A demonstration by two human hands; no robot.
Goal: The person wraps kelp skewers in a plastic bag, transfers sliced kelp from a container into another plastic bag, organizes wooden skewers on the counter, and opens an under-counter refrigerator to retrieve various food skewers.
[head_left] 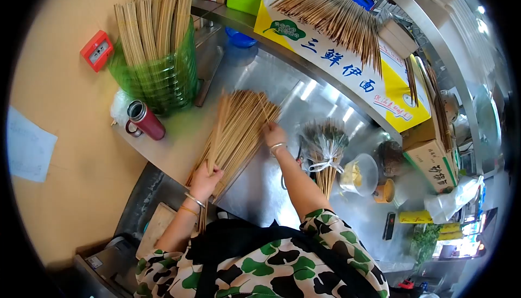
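Left of the left hand and beyond it stands a green basket [183,78] of upright sticks [154,26], a red flask [148,121] nearer. The left hand [207,181] grips a slim bundle [218,130]; the loose stick pile [241,124] lies between the hands. The right hand [274,134] pinches a stick [264,108] at the pile's far right edge, a bagged bunch [325,140] to its right. The step appears to be picking out sticks; the next move calls for a firm left grip and a light right pinch
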